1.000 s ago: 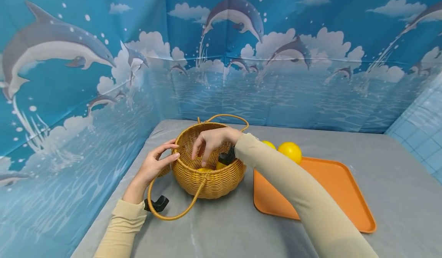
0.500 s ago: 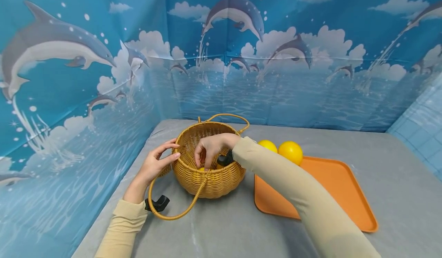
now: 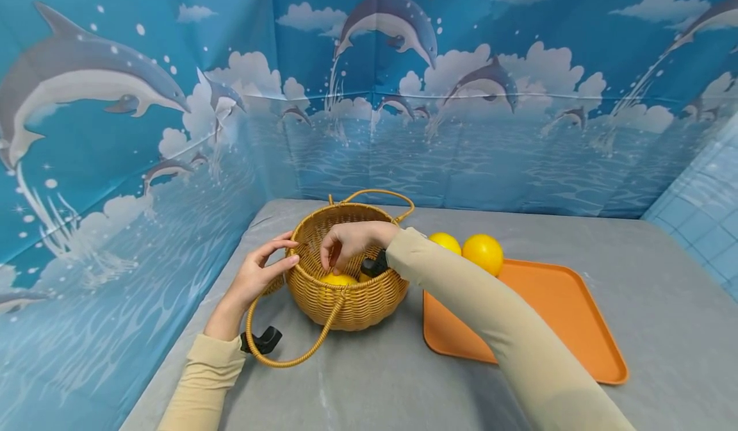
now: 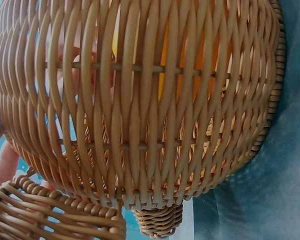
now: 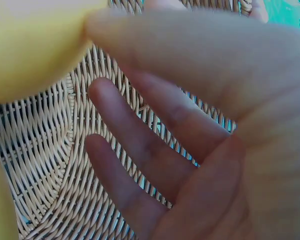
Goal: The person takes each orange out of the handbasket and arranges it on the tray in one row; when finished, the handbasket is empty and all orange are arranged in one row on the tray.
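A round wicker basket (image 3: 346,306) with looped handles stands on the grey surface. My left hand (image 3: 256,277) rests at its left rim, thumb and fingers fairly straight against the edge. My right hand (image 3: 348,244) reaches inside the basket and pinches a round yellow fruit (image 3: 339,280) from above. In the right wrist view the thumb touches the side of the yellow fruit (image 5: 35,50), while the other fingers of the right hand (image 5: 190,145) hang apart from it. A second yellow fruit lies lower in the basket, mostly hidden. The left wrist view is filled by the basket's weave (image 4: 140,110).
An orange tray (image 3: 553,309) lies to the right of the basket, partly under my right forearm. Two yellow fruits (image 3: 483,255) sit at its far left corner. Behind the table hangs a blue dolphin-print cloth (image 3: 450,149).
My right hand has closed its fingertips on the yellow fruit in the basket, and the fruit has risen a little towards the rim. My left hand has stayed in place.
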Available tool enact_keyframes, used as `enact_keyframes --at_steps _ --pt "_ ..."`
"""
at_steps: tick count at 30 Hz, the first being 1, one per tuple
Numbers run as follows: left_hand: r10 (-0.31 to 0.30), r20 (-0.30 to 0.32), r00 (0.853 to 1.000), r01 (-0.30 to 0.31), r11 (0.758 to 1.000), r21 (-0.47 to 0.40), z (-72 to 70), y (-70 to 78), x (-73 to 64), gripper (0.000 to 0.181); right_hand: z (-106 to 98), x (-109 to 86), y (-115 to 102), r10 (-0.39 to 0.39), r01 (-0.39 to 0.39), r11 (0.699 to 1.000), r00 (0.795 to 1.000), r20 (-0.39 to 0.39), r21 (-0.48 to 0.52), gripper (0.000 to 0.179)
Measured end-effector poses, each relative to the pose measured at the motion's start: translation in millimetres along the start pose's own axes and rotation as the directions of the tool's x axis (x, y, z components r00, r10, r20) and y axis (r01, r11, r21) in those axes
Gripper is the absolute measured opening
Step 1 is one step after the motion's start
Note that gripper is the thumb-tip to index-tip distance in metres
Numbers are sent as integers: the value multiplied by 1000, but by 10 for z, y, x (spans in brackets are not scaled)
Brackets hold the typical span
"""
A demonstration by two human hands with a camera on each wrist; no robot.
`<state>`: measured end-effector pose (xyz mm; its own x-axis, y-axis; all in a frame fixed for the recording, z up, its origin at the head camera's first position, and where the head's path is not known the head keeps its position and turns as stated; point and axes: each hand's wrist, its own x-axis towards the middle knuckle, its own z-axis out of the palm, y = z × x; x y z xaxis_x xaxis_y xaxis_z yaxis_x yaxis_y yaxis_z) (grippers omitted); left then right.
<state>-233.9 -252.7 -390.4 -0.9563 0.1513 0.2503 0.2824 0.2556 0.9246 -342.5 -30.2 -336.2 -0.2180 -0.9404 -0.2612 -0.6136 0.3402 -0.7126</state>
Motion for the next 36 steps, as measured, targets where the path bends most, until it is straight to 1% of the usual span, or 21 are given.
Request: enact_keyframes --at_steps 3,7,11,17,20,22,24,26,28,31,36 --pt "4 -1 1000 -4 1000 0 1 -3 -3 39 -6 -6 6 17 -18 999 999 -29 -34 11" --pt "4 0 1000 -4 1000 -5 4 7 -1 39 -20 -17 18 62 -66 995 997 -50 -71 17" --pt "6 6 1000 -6 1000 -8 3 10 3 43 -25 -22 30 87 -91 993 995 -57 -77 19" --pt "15 4 1000 -15 1000 -3 9 8 -4 41 -15 -28 40 77 -79 996 996 -33 -51 18" --pt "15 2 1000 -15 1000 -5 13 13 -7 41 -10 -37 28 100 -101 993 995 -24 -59 16" --pt "11 3 1000 -11 1000 -7 14 14 -6 41 -6 -42 23 119 -121 990 993 -20 -72 19" --pt "7 4 1000 -7 1000 -8 14 12 -6 43 -3 -45 21 129 -130 988 992 -15 -85 27" --pt "2 5 1000 -2 1000 -9 13 10 -6 44 -3 -46 24 113 -114 989 993 -15 -90 31" --pt "-2 4 1000 2 1000 -10 13 10 -5 44 -8 -48 31 81 -83 993 996 -20 -87 31" --pt "-5 2 1000 5 1000 -9 14 7 -3 44 -14 -50 34 41 -43 997 999 -31 -66 28" --pt "-1 4 1000 1 1000 -16 16 4 -5 44 -15 -51 42 16 -16 1000 999 -39 -21 19"
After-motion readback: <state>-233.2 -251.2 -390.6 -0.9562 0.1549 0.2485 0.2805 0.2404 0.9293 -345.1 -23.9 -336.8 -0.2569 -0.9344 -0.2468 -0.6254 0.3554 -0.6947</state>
